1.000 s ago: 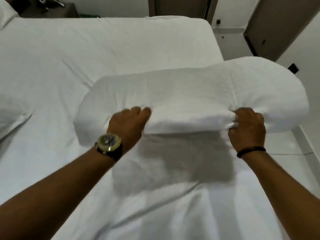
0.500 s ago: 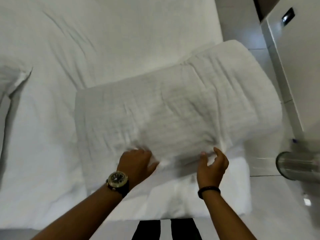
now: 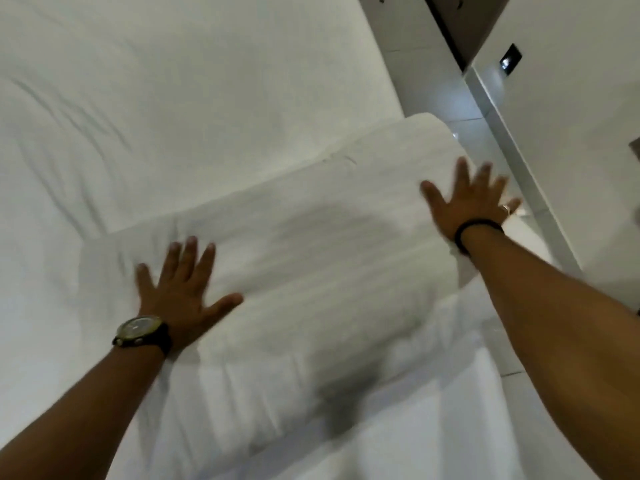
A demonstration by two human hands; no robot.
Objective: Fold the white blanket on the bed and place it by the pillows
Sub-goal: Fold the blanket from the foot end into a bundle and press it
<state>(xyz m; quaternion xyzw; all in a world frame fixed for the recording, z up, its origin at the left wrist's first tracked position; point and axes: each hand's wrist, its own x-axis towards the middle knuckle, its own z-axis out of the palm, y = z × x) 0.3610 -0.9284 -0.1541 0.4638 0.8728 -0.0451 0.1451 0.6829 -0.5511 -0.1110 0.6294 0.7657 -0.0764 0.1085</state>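
The white blanket (image 3: 311,265) lies folded in a thick oblong on the near right part of the bed (image 3: 173,98), its right end reaching the bed's edge. My left hand (image 3: 180,289), with a watch on the wrist, rests flat on the blanket's left part, fingers spread. My right hand (image 3: 467,199), with a dark band on the wrist, lies flat on the blanket's far right end, fingers apart. Neither hand grips anything. No pillows are in view.
A white sheet with some creases covers the bed. Tiled floor (image 3: 433,81) runs along the bed's right side. A white wall (image 3: 571,133) with a dark switch plate (image 3: 510,60) stands at the right, with a dark door edge (image 3: 446,29) behind.
Both hands have let go of the blanket's near edge and moved outward, now spread flat on its top. The folded blanket has come down to rest on the bed.
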